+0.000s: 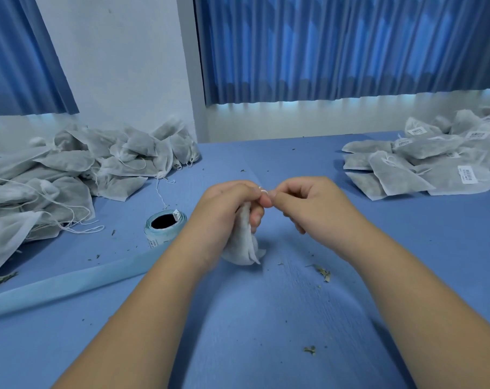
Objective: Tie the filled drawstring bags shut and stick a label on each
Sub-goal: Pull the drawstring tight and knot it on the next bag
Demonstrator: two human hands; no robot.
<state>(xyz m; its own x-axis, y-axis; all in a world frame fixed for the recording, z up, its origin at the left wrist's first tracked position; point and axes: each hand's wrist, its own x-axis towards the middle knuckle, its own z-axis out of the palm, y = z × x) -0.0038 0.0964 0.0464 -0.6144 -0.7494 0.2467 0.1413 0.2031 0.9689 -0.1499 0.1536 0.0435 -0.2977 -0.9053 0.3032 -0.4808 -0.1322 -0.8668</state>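
Bag (242, 245) is up off the table (266, 318), centre of view, hanging neck-up from the left hand (224, 209); body droops below the palm, bottom corner near the surface, can't tell if it touches. Left fingers (255, 217) are curled round the gathered neck, presumably to keep the mouth bunched so the fill stays in while the cord gets worked. Right hand (302, 203) is right against it, its fingers (280, 199) pinched together on the white string (262, 188), a small loop of which shows just above where the two hands meet. Reads as mid-knot or cinching; whether the knot is closed I can't tell, it's too small. No label visible on this bag, so sticking comes after. Label roll (165, 223) sits on end just left of the left forearm, near enough to grab one-handed, with its pale backing strip (69, 282) trailing off toward the lower left edge. Layout looks like a left-to-right flow: heap of plain bags (69, 169) with loose strings on the left as input, pile of labelled bags (423, 161) on the right as output, work zone between them. Bits of dried leaf (323, 272) are scattered on the table around the work zone, probably spill from the fill, so keeping the neck squeezed until the knot bites matters. Blue curtains (336, 46) behind, not relevant.
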